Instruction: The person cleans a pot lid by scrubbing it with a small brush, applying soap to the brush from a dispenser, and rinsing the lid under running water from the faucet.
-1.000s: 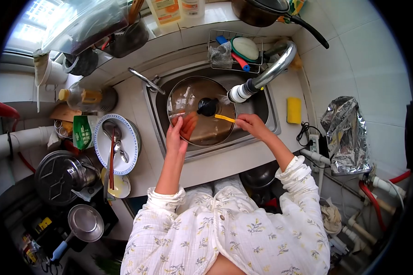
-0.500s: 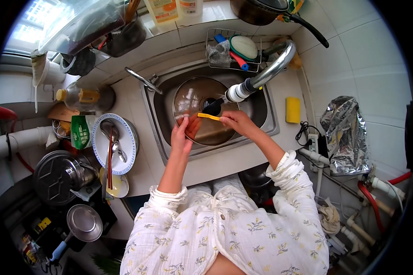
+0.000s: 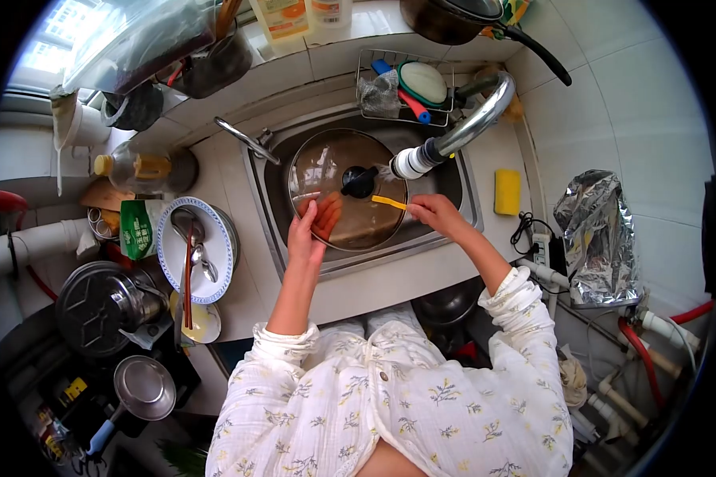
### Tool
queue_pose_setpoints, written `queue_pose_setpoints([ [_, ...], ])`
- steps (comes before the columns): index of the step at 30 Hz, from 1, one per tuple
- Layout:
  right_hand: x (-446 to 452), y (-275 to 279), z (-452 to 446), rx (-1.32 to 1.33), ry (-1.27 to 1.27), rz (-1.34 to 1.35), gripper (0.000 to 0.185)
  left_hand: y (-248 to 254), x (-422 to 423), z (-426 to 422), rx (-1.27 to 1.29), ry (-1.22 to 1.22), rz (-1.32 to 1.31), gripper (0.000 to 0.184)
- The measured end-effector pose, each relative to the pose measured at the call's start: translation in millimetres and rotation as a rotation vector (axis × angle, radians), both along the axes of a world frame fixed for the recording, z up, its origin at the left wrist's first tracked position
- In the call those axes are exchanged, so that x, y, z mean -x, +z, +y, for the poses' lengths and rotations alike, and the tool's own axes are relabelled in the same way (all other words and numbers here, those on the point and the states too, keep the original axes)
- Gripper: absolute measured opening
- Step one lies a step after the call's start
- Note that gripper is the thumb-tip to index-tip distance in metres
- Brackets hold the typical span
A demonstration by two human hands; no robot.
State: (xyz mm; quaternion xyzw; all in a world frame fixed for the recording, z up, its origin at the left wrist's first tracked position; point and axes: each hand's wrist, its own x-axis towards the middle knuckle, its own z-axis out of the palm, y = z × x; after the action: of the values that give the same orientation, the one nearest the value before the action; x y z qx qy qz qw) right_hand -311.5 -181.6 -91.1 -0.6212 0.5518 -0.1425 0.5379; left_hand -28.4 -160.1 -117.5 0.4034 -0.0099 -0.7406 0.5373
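Note:
A round glass pot lid (image 3: 326, 155) with a black knob (image 3: 359, 182) is held over the sink (image 3: 445, 191). My left hand (image 3: 304, 230) grips its near left rim, thumb on top, with fingers showing through the glass. Between the fingertips of my right hand (image 3: 437, 215) is a slim yellow stick-like tool (image 3: 389, 203), lying over the lid's right side near the rim. Its exact kind is too small to tell. The white-tipped faucet (image 3: 412, 163) points at the lid from the right, close to the knob.
Left of the sink, a blue-rimmed plate (image 3: 164, 256) bears spoons and chopsticks. A wire rack (image 3: 367, 57) with brushes hangs behind the sink. A yellow sponge (image 3: 507, 191) lies on the right ledge. A small metal spout (image 3: 247, 139) stands at the back left.
The lid has shifted slightly left, and its knob shows more fully. My right hand and the yellow tool have moved right, away from the knob toward the lid's right rim.

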Motion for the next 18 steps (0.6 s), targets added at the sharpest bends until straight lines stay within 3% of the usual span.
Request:
queue_pose_setpoints([
  [6,-31.4,4.9,-13.7,0.096,0.104,-0.075,0.025,-6.1,0.8,-3.0,-0.029,-0.012,0.002,0.027],
  [13,7.7,1.0,-29.1,0.013,0.142,-0.025,0.024,-12.2,-10.4,-2.0,-0.018,-0.032,0.055,0.024],
  [18,-8.9,11.0,-36.6,0.133,0.347,0.092,0.029,-11.3,-9.3,-5.5,-0.04,-0.046,0.068,0.028],
])
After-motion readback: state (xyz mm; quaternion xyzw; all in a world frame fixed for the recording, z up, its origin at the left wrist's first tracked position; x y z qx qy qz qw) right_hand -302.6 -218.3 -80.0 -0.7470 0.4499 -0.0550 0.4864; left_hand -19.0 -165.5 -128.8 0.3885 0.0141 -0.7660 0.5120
